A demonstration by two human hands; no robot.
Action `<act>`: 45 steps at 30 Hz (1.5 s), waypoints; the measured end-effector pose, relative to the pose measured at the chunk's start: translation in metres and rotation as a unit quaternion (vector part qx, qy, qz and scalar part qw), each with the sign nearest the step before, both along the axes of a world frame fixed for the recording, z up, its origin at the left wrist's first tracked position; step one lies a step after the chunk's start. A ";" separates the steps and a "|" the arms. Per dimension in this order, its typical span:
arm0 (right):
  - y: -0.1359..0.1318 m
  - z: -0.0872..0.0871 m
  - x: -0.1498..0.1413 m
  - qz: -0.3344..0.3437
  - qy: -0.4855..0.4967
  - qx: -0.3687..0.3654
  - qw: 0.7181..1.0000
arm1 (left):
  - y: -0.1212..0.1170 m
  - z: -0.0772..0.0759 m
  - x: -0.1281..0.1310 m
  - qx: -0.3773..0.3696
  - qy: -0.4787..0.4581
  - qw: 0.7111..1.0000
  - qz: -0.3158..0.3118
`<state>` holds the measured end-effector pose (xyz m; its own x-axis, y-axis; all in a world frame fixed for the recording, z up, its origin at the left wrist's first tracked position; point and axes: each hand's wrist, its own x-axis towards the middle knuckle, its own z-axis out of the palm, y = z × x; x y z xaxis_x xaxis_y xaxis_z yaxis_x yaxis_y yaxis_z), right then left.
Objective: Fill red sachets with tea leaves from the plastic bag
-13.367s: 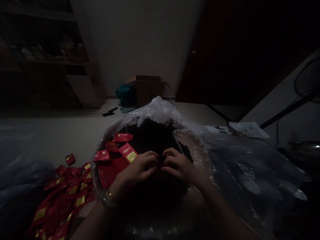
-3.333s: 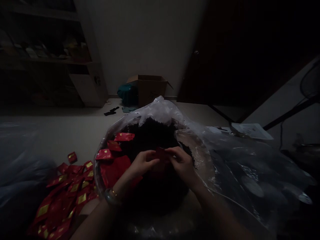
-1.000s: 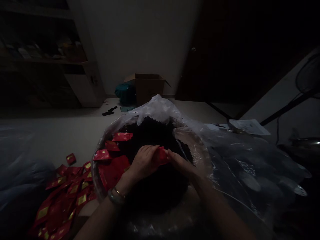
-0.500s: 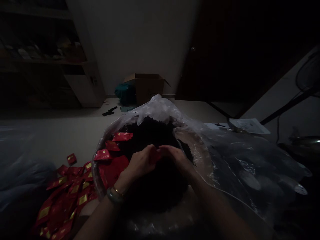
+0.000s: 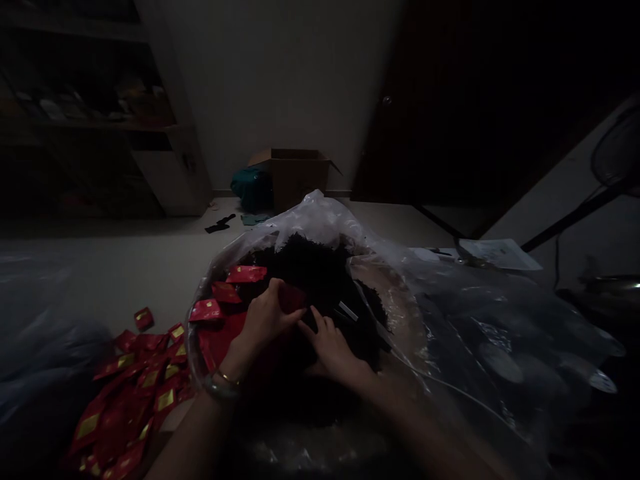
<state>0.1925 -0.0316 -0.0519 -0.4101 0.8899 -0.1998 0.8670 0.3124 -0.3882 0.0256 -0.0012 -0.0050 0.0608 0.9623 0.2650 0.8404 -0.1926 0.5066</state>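
My left hand point(image 5: 265, 320), with bracelets at its wrist, pinches a small red packet point(image 5: 293, 297) over a heap of dark, loose, leaf-like material point(image 5: 315, 257). Close to its thumb tip is my right hand point(image 5: 330, 343), palm down, its thumb and index finger apart and nothing visible held in them. Beyond the right fingers a short pale strip point(image 5: 349, 311) lies on the dark heap; its kind is unclear. Several filled red packets point(image 5: 207, 310) and flat red ones point(image 5: 217, 343) lie left of the heap, inside a clear plastic liner point(image 5: 320, 213).
A pile of red packets with gold labels point(image 5: 150, 380) lies lower left, outside the round lined container. Clear plastic bags point(image 5: 500, 347) spread to the right. Behind stand an open cardboard box point(image 5: 300, 180) and a teal bag point(image 5: 251, 187) by the wall.
My hands were together over the heap; the left has moved left with the red packet, and the right has come lower and nearer, fingers spread. The pale strip now shows on the heap.
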 end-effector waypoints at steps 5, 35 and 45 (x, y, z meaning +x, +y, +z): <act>0.002 0.001 0.004 -0.025 0.014 0.017 0.999 | 0.001 0.001 -0.005 0.010 -0.084 0.995 -0.046; 0.030 0.051 0.057 -0.199 0.488 -0.072 0.847 | -0.004 -0.017 0.009 -0.027 -0.101 0.965 -0.240; 0.020 0.067 0.054 -0.136 0.487 -0.253 0.825 | -0.017 -0.015 0.023 -0.056 -0.078 0.942 -0.321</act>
<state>0.2469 -0.0117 0.0153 -0.3948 0.8789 -0.2678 0.0790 -0.2580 -0.9629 0.0490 -0.0182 -0.0203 0.6082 0.7632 0.2181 0.4826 -0.5737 0.6618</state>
